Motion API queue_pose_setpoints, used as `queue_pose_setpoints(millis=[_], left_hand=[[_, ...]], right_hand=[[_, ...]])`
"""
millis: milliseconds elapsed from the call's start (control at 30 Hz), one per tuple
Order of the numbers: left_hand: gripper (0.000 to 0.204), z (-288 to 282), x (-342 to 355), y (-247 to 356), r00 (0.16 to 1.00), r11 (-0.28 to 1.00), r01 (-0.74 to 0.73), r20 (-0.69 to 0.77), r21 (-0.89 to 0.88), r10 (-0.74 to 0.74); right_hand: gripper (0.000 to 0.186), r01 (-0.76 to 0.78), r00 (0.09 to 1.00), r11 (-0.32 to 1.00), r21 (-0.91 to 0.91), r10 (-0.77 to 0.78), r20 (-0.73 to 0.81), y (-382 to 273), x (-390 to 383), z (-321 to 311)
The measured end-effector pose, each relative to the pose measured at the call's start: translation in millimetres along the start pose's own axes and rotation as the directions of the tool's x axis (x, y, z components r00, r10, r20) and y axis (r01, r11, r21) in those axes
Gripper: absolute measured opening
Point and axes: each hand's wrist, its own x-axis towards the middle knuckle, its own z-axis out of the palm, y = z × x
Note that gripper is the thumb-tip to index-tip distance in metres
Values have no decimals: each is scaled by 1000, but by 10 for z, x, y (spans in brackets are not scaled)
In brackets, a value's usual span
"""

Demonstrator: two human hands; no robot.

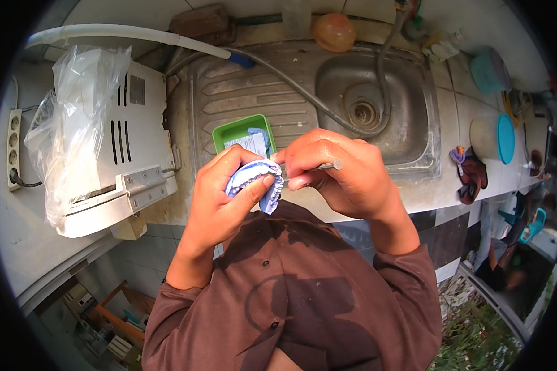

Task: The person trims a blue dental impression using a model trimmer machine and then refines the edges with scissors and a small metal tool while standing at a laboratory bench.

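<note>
Curved blue-and-white piece [246, 175], edge ridged, pinched in left hand [220, 191], bodyward of green tray [218, 141]. Right hand [346, 170] grips slim grey rod [330, 166] (contact with piece: cannot tell).

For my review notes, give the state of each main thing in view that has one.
Left hand: closed on blue-and-white piece
Right hand: closed on slim rod
Green tray: open, holding paper and blue material
Hose: bent, partly in sink
Power strip: black plug inserted
White appliance: partly covered by clear plastic bag
Tub: blue lid on
</note>
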Motion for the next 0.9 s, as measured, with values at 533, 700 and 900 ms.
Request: queue_pose_setpoints(millis=[533, 700, 900], left_hand=[[16, 53, -95, 2, 978, 776, 207, 141, -596, -153], [18, 34, -78, 32, 948, 645, 319, 224, -695, -227], [19, 47, -102, -9, 928, 535, 373, 289, -759, -237]], right_hand=[[31, -155, 988, 982, 107, 154, 16, -37, -195, -34], [39, -123, 992, 992, -6, 124, 17, -26, -200, -6], [31, -88, 995, 995, -45, 90, 50, -44, -196, -41]])
